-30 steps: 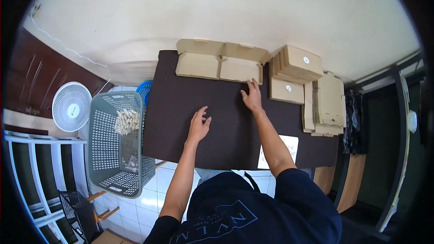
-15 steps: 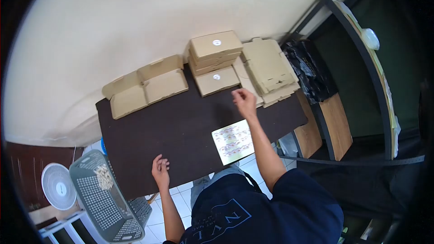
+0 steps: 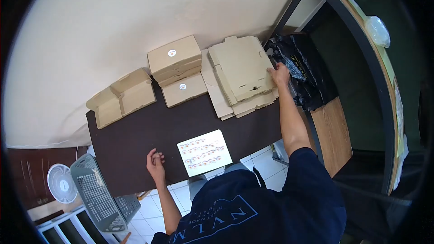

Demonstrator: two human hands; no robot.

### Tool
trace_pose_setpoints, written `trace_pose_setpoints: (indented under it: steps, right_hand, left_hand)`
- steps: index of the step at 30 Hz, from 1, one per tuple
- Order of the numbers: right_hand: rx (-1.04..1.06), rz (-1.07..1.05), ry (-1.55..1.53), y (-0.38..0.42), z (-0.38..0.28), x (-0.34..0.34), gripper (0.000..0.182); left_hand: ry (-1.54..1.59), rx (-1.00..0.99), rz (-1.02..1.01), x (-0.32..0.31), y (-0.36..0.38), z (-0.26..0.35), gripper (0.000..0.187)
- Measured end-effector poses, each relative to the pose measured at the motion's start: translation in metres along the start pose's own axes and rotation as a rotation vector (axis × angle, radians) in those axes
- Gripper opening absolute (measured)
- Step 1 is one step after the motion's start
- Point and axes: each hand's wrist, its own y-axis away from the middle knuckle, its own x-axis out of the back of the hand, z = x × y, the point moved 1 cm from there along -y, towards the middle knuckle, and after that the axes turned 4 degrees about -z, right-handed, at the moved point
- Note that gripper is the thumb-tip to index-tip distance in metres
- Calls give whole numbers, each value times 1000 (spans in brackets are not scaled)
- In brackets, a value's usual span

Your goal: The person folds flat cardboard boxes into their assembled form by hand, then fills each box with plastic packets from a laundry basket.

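Observation:
My right hand [image 3: 280,74] is at the right edge of a stack of flat, unfolded cardboard boxes [image 3: 244,65], its fingers closed on the edge of the top one. Over the front left of the dark table [image 3: 131,149] is my left hand [image 3: 156,167], holding nothing, with its fingers loosely bent and apart. A sheet of round printed stickers [image 3: 205,153] lies near the table's front edge between my arms. Closed cardboard boxes [image 3: 176,58] with round stickers are piled at the back. Left of them stands an open cardboard box [image 3: 124,99] with its lid up.
A black plastic bag [image 3: 303,70] lies right of the cardboard stack, by a shelf with a wooden board [image 3: 332,133]. A grey plastic basket [image 3: 95,194] and a white fan [image 3: 62,183] are at the left. The wall [image 3: 113,27] rises behind the table.
My right hand has moved right, from in front of the closed boxes to the edge of the flat cardboard stack. The camera view has shifted right; my left hand stays over the table's front left.

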Motion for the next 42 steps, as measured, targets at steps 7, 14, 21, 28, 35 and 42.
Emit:
trace_pose_setpoints:
  steps: [7, 14, 21, 28, 35, 42]
  right_hand:
    - [77, -39, -61, -8, 3, -10, 31]
    - [144, -145, -40, -11, -3, -3, 24]
    - [149, -101, -398, -37, 0, -14, 5]
    - [219, -452, -1015, 0, -38, 129, 27]
    - [353, -398, -1164, 148, -123, 203, 25]
    - [326, -950, -1260, 280, -212, 99, 24]
  left_hand:
    - [58, 31, 6, -70, 41, -3, 27]
    - [48, 23, 24, -88, 59, 0, 26]
    - [67, -13, 108, -83, 70, 11, 27]
    - [82, -3, 67, -58, 69, 20, 26]
    - [187, 6, -23, -2, 78, 33, 27]
    - [575, -45, -127, 86, 108, 46, 57]
